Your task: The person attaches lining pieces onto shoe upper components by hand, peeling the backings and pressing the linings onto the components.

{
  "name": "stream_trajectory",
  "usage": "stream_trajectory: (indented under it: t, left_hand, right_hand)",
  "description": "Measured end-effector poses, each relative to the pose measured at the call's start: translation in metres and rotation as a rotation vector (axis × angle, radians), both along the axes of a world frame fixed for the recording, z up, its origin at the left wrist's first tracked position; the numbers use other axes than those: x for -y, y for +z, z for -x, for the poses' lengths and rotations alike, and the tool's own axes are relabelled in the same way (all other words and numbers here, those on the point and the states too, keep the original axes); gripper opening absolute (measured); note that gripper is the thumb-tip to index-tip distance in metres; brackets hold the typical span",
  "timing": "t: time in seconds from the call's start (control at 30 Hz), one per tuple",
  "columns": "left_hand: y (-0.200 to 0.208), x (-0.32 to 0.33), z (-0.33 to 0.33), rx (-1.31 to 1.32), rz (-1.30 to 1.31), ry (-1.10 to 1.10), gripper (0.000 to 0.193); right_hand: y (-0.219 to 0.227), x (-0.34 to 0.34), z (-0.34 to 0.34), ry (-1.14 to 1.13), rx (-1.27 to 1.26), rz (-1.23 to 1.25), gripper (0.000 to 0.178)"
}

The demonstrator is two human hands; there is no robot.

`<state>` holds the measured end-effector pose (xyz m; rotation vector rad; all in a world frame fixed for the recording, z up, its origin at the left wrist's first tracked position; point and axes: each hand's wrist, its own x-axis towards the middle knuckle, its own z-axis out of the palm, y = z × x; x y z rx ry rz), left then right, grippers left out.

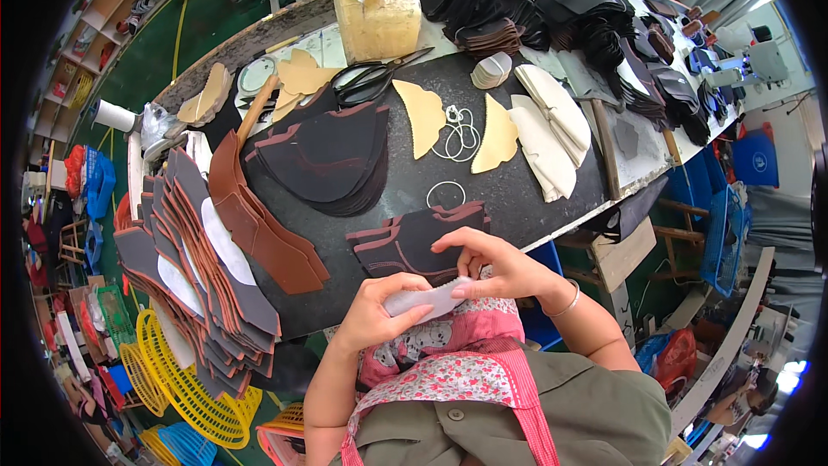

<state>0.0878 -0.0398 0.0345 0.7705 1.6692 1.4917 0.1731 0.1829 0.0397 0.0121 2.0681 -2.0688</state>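
Observation:
Close to my body at the table's front edge, both hands hold a small pale grey-white shoe piece (pixel 423 300) with a finely notched edge. My left hand (pixel 379 306) is closed around its left end, thumb on top. At its right end my right hand (pixel 509 269) pinches it between thumb and fingertips, the index finger raised. Whether it is one layer or several, I cannot tell. Just beyond my hands lies a small stack of black pieces (pixel 410 242) with reddish-brown edges. A white loop of cord (pixel 446 195) rests behind that stack.
Black curved pieces (pixel 323 160), brown leather pieces (pixel 259 207) and grey pieces (pixel 194 267) are stacked to the left. Scissors (pixel 371 82), yellow templates (pixel 417 118), tangled cord (pixel 459 136) and cream pieces (pixel 552 138) lie farther back. Yellow baskets (pixel 194 388) stand below left.

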Motion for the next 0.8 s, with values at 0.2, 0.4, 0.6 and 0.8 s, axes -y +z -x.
stream_trajectory:
  t: [0.2, 0.4, 0.6, 0.8]
  left_hand:
    - [-0.006, 0.005, 0.001, 0.109, -0.081, 0.015, 0.022]
    - [-0.002, 0.008, 0.002, 0.259, -0.060, -0.003, 0.019]
    - [0.002, 0.016, 0.008, 0.221, -0.034, -0.024, 0.013]
    - [0.005, 0.011, 0.001, 0.127, -0.087, 0.103, 0.013]
  right_hand:
    - [-0.006, -0.005, -0.003, 0.160, 0.136, 0.275, 0.017]
    - [-0.002, -0.012, -0.001, 0.280, 0.197, 0.282, 0.018]
    - [-0.006, -0.021, -0.006, 0.333, 0.016, 0.412, 0.029]
    - [0.001, -0.007, -0.014, -0.062, 0.272, 0.409, 0.020]
